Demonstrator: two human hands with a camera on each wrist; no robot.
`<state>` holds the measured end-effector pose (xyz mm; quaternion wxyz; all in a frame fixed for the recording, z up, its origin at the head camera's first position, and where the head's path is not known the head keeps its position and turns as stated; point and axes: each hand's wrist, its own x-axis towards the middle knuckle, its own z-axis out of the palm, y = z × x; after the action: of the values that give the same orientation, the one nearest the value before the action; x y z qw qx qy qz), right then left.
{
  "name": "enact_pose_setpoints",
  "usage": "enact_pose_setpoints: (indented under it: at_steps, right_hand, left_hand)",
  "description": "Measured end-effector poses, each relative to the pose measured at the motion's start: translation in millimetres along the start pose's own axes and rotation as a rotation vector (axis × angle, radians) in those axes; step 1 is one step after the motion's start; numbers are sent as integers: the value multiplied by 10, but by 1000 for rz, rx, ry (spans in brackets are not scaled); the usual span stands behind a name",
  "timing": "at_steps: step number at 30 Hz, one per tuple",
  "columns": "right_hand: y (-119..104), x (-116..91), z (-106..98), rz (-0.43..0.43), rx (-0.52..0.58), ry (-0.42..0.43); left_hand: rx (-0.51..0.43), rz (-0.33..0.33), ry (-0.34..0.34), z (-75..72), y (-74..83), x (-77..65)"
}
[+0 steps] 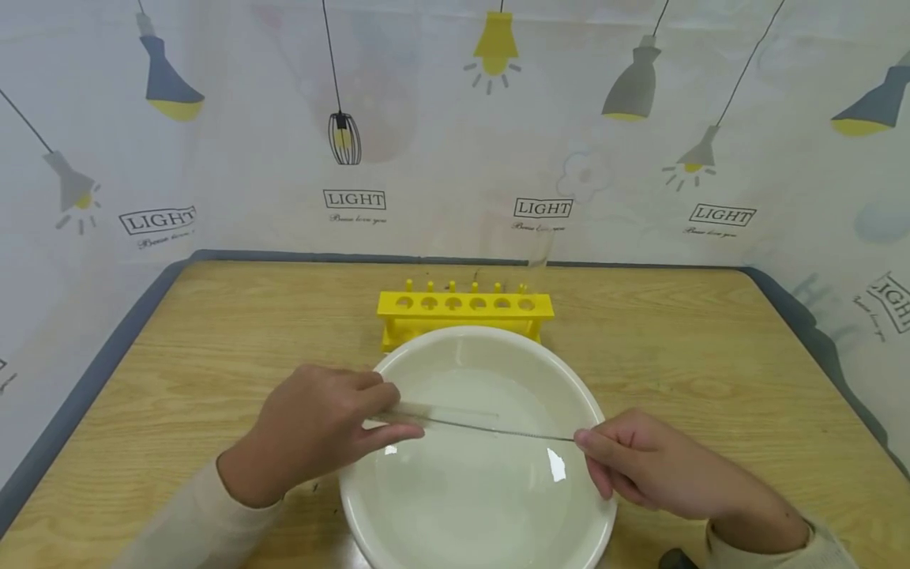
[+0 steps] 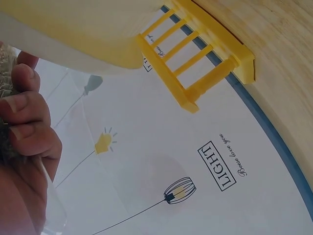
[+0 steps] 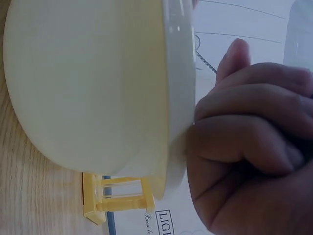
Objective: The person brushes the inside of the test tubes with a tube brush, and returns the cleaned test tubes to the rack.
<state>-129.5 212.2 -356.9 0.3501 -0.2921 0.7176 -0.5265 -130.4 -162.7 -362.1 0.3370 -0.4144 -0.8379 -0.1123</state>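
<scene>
Test tube [image 1: 465, 413], clear, lies in the curled fingers of the left hand [image 1: 313, 423] above a white basin [image 1: 469, 506]; bristles of a tube brush [image 1: 533, 434] show at those fingers. Twisted wire handle of the brush runs across the basin to the right hand [image 1: 654, 462], thumb and forefinger pinching it. Yellow six-hole test-tube rack [image 1: 465, 305] stands behind the basin on a wood-grain table [image 1: 711, 348].
</scene>
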Motion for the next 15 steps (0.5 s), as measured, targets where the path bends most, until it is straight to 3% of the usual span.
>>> enact_pose_setpoints:
  at_steps: [5,9,12,15]
  right_hand:
    - [-9,-4,78,-23,-24,-14]
    - [-38,-5,152,-40,-107,30]
    - [-57,0,202,-38,-205,96]
    - [-59,11,236,-52,-388,170]
  left_hand:
    - [-31,-3,-12,-1,29,12]
    - [-44,-2,-19,4,44,16]
    - [-50,-5,-25,5,49,13]
    - [-57,-19,-29,3,46,7]
